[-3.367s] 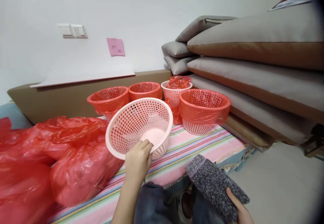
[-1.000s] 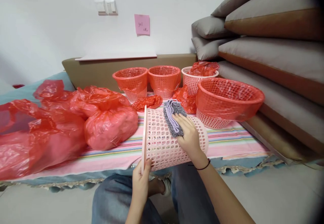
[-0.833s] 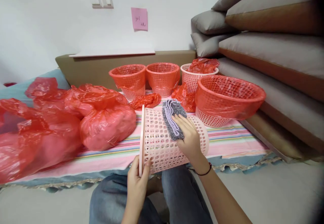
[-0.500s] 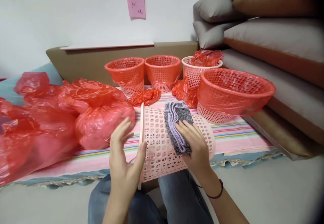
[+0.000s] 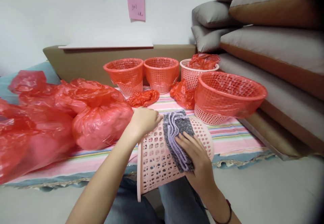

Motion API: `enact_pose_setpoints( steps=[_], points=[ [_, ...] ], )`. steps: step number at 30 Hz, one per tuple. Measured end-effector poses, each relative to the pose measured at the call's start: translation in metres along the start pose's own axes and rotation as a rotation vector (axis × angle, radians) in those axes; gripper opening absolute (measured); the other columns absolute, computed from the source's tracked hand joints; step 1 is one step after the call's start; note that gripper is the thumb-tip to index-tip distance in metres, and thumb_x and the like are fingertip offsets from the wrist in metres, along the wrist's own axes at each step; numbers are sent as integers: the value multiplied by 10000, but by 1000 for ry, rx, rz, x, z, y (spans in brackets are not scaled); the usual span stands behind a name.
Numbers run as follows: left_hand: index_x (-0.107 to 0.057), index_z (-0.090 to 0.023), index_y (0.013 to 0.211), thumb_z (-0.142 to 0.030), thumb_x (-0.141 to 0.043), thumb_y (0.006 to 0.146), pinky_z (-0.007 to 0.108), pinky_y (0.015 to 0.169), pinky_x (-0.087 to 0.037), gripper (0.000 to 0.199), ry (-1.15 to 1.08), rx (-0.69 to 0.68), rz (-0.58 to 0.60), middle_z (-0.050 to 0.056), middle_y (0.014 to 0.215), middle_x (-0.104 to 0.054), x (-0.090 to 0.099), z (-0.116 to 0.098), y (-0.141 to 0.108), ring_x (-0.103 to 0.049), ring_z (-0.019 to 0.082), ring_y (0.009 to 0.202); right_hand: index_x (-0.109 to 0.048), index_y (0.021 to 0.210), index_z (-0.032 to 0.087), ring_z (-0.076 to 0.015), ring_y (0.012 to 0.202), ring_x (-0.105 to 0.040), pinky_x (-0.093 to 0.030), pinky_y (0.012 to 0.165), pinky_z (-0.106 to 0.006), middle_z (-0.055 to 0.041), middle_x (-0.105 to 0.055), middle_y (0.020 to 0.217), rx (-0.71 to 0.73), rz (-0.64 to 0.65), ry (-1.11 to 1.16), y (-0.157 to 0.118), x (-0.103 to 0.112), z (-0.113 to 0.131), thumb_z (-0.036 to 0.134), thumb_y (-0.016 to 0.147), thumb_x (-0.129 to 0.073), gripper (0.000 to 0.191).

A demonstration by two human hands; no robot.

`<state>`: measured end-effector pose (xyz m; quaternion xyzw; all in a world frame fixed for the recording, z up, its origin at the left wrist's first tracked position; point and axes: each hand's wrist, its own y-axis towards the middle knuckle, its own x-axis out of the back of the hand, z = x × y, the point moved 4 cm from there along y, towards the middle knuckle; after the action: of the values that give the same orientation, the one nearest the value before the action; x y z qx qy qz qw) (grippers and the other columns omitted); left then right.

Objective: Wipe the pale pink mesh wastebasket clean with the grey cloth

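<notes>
A pale pink perforated plastic basket (image 5: 154,156) lies on its side at the table edge, above my knees, its rim to the left. My left hand (image 5: 145,119) is curled over the top of the basket near the rim, its fingertips partly hidden. A folded grey cloth with wavy lilac edges (image 5: 174,139) lies across the basket's side. Against that cloth my right hand (image 5: 196,156) presses with its fingers over the folds, holding it to the mesh; the thumb is hidden.
Two baskets lined with red plastic bags (image 5: 124,68) stand at the back, beside a pink basket (image 5: 189,75) with a crumpled bag inside. Another lined basket (image 5: 227,92) is at right. Filled red bags (image 5: 101,119) crowd the left; grey cushions (image 5: 273,45) are stacked right.
My left hand has moved from beside the rim up onto the top of the basket and closed on it. My right hand and the cloth have shifted slightly downward.
</notes>
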<state>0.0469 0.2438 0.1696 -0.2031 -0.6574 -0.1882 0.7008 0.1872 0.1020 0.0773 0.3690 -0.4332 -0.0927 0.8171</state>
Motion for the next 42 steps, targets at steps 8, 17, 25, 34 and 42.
enact_pose_setpoints(
  steps=[8, 17, 25, 34, 42],
  points=[
    [-674, -126, 1111, -282, -412, 1003, 511, 962, -457, 323, 19, -155, -190, 126, 1178, -704, -5, -36, -67, -627, 330, 1124, -582, 1384, 202, -294, 1180, -645, -499, 1028, -479, -93, -675, 1288, -229, -508, -157, -19, 68, 2, 101, 875, -547, 520],
    [-663, -168, 1203, -353, -527, 955, 460, 1015, -445, 338, 46, -310, -632, 26, 1326, -658, -21, -83, -141, -556, 334, 1274, -553, 1408, 223, -319, 1286, -568, -443, 1093, -554, -94, -592, 1409, -135, -399, -105, -2, 81, 9, 154, 877, -551, 536],
    [-586, -185, 1296, -311, -557, 922, 435, 970, -495, 395, -67, -280, -633, 48, 1313, -666, -26, -61, -151, -605, 316, 1216, -584, 1326, 212, -344, 1385, -440, -375, 1119, -613, -90, -585, 1410, -94, 68, -115, 18, 37, 2, 128, 720, -457, 625],
    [-461, -306, 1420, -506, -534, 927, 533, 1157, -362, 537, -606, 269, -616, 49, 1474, -512, -21, -3, -144, -460, 312, 1370, -608, 1291, 212, -334, 1376, -451, -342, 1139, -586, -79, -615, 1372, -67, 117, -79, 18, 28, 10, 126, 655, -459, 659],
    [-252, -338, 1549, -446, -619, 900, 506, 1218, -261, 753, -1072, 340, -582, 31, 1622, -300, -49, -27, -146, -269, 281, 1495, -566, 1333, 237, -324, 1392, -442, -410, 1093, -571, -76, -609, 1383, -99, 87, -23, -10, 46, 6, 143, 766, -477, 581]
  ],
)
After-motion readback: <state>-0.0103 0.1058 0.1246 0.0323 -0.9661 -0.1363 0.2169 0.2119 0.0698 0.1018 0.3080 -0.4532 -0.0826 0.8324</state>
